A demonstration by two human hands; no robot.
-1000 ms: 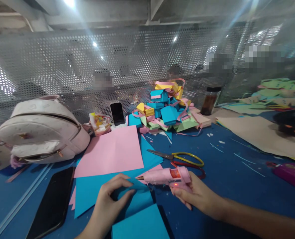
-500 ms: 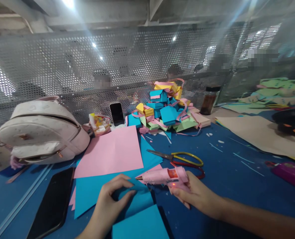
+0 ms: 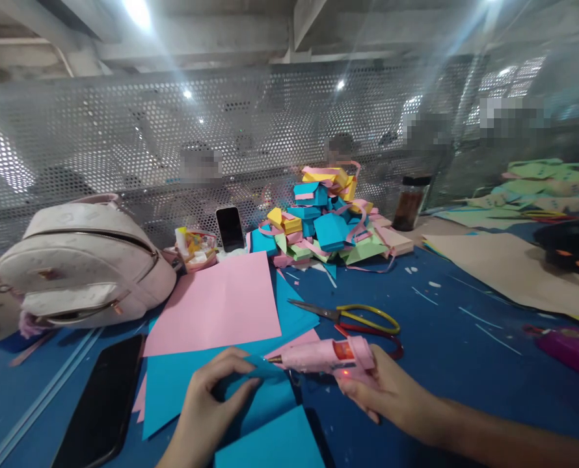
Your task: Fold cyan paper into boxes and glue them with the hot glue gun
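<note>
In my right hand is a pink hot glue gun, gripped by its handle, with a small red light glowing on its side. Its metal nozzle points left and meets the upper edge of a folded blue paper. My left hand pinches that paper between thumb and fingers, close to the nozzle. Under and behind it lie more blue sheets and a pink sheet. Scissors with one yellow and one red handle lie just beyond the glue gun.
At the back stands a pile of colourful paper boxes, with a jar to its right. A white backpack and a black phone are on the left. Tan sheets and a purple tool lie right.
The glue gun's nozzle has shifted slightly right and down along the blue paper's edge. My left hand keeps its pinch on the paper. The whole view has tilted a little.
</note>
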